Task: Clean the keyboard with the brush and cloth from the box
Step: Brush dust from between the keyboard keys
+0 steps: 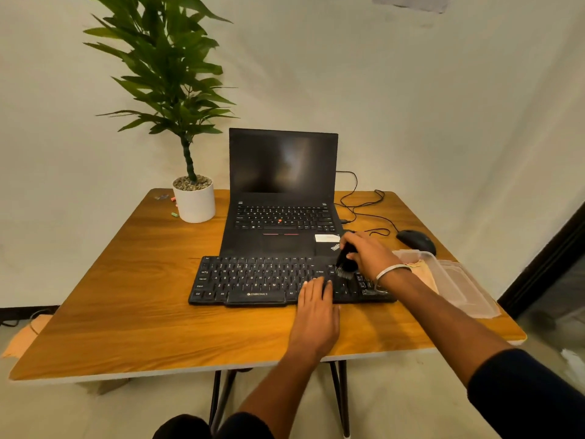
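Note:
A black keyboard (pixel 253 280) lies on the wooden table (pixel 126 312) in front of the laptop. My right hand (pixel 367 255) grips a black brush (pixel 345 263), bristles down on the keys at the keyboard's right part. My left hand (pixel 316 305) rests flat with straight fingers on the keyboard's front right keys. To the right stands a clear plastic box (pixel 443 274) with an orange cloth (pixel 422 270) inside; my right forearm hides part of it.
An open black laptop (pixel 281 198) stands behind the keyboard. A white potted plant (pixel 194 201) is at the back left. A black mouse (pixel 416 240) with its cable lies at the back right. The box's clear lid (pixel 471 296) lies near the right table edge.

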